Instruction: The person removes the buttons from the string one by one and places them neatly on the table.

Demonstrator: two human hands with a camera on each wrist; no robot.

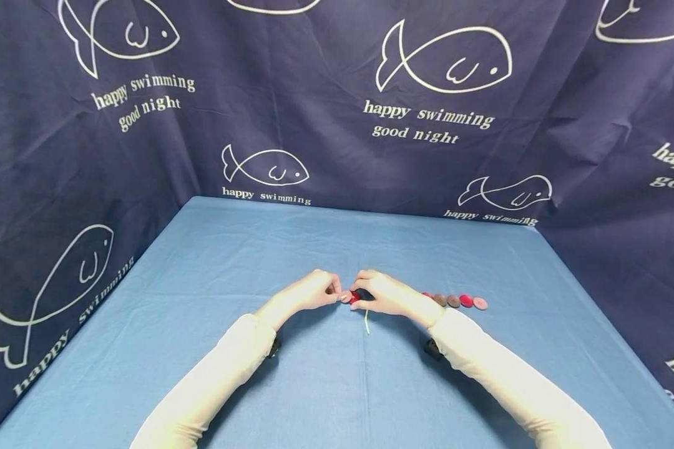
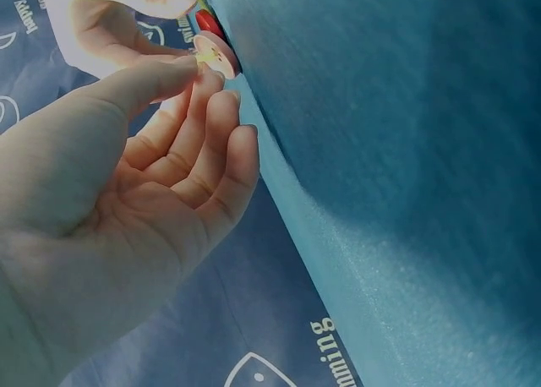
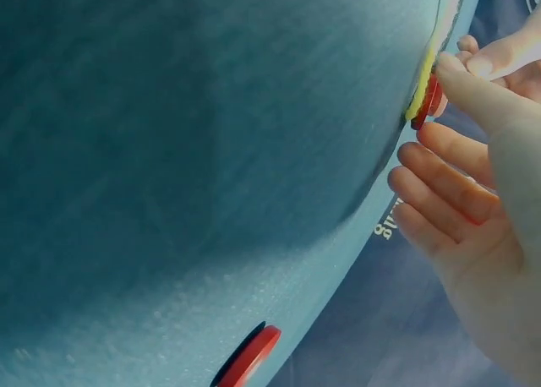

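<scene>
Near the table's middle, my left hand [image 1: 317, 289] pinches the short tip of a yellow-green cord [image 2: 204, 57] between thumb and forefinger. The cord tip comes out at the face of a pink button [image 2: 219, 54], right at the fingertips. Just right of it, a red button [image 1: 354, 297] sits between the thumb and forefinger of my right hand [image 1: 383, 292]. The red and pink buttons lie close together, tilted on edge in the left wrist view. Behind the red button, the rest of the cord [image 1: 367, 322] trails onto the cloth toward me.
A row of buttons lies to the right of my right hand, partly hidden by the forearm: a brown button [image 1: 453, 301], a red one [image 1: 466, 301] and a pink one [image 1: 480, 304] among them. Blue cloth [image 1: 337, 386] covers the table. Dark printed curtains [image 1: 337, 112] enclose it.
</scene>
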